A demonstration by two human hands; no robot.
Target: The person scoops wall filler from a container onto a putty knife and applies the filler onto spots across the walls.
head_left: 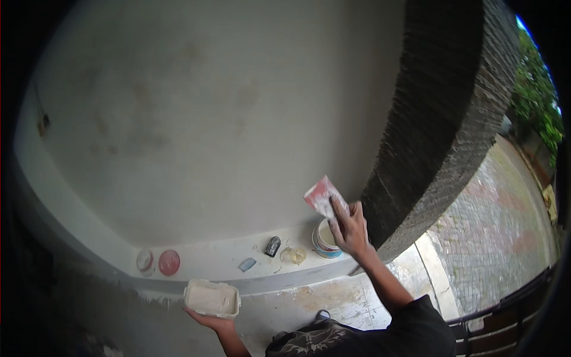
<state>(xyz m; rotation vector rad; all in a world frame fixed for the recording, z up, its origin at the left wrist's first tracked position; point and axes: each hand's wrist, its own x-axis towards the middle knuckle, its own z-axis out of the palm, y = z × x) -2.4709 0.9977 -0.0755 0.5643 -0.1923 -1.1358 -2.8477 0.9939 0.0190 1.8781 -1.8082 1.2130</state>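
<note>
My left hand (pixel 209 320) supports a rectangular white plastic tub (pixel 188 293) from below, with its fingers mostly hidden under it. Pale, smooth paste that looks like wall putty (pixel 215 299) fills part of the tub. Raised before the grey wall, my right hand (pixel 351 229) grips a flat red putty spreader (pixel 324 193) smeared with white paste. The spreader's wide edge points up and left, apart from the tub. Behind my right hand stands a round bucket (pixel 324 241), partly covered by the hand.
A pale ledge (pixel 205 256) runs along the wall's foot. On it lie a red round lid (pixel 169 262), a whitish round container (pixel 144 260), a blue piece (pixel 247 264), a dark object (pixel 273 246) and a yellowish one (pixel 297 256). A rough dark pillar (pixel 437 119) borders the wall at right.
</note>
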